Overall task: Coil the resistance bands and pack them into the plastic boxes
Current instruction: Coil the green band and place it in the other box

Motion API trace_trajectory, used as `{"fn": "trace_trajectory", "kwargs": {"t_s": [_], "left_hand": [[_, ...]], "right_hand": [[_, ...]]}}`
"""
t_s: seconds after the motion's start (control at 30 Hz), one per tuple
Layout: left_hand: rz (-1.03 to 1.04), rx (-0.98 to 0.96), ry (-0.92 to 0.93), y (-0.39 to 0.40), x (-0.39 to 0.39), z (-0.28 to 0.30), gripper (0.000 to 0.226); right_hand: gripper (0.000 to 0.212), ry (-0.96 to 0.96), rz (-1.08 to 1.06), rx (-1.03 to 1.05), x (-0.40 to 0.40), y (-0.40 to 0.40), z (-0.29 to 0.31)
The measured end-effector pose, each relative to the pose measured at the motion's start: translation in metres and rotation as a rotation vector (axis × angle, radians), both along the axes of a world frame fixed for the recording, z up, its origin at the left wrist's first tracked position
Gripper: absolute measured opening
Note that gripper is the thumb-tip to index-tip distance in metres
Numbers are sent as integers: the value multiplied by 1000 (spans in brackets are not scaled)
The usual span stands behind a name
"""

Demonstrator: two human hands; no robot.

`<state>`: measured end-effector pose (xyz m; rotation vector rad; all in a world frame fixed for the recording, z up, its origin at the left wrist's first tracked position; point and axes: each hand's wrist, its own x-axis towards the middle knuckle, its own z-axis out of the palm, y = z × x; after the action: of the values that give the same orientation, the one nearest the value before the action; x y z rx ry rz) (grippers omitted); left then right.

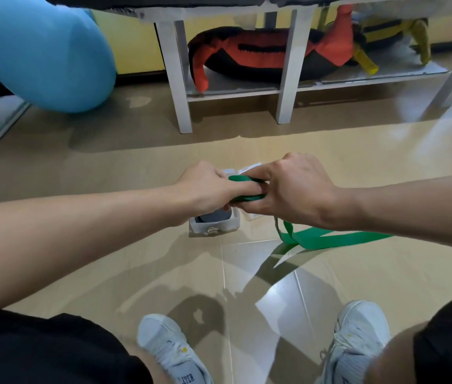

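Both hands are meeting above the clear plastic box [213,225]: the left hand [208,188] and right hand [296,187] are curling their fingers around the coiled part of the green resistance band [247,189], whose loose tail is trailing right; something dark, seemingly another band, is lying in the box.

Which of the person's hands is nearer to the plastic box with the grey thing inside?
Left. The left hand hovers directly above the plastic box; the right hand is off to its right, gripping the green band.
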<state>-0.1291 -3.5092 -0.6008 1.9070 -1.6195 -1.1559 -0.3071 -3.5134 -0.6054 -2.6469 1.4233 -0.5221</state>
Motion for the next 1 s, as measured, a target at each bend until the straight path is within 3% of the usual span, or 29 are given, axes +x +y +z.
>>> {"fn": "trace_trajectory", "kwargs": {"t_s": [0.13, 0.3, 0.4, 0.53, 0.6, 0.67, 0.77, 0.9, 1.0], "left_hand": [[-8, 27, 39, -3, 3, -1, 51], [-41, 178, 365, -7, 13, -2, 44], [-61, 224, 510, -6, 17, 0, 41], [-111, 342, 625, -5, 22, -2, 58], [-165, 375, 546, -5, 20, 1, 46], [-207, 332, 330, -4, 13, 3, 38], [-145, 237, 140, -1, 1, -1, 51], [-36, 145, 112, 2, -7, -3, 41], [32, 91, 165, -2, -6, -4, 50]], "right_hand": [[45, -37, -12, 7, 1, 2, -3], [66, -327, 50, 318, -5, -4, 0], [58, -398, 84, 319, -4, -4, 2], [40, -341, 90, 225, -1, -6, 3], [34, -256, 70, 186, -2, -7, 1], [33, -150, 35, 165, -2, -8, -1], [29, 12, 16, 65, 2, -6, -2], [38, 97, 32, -32, 6, -1, 1], [42, 8, -6, -18, 4, 0, 3]]}}
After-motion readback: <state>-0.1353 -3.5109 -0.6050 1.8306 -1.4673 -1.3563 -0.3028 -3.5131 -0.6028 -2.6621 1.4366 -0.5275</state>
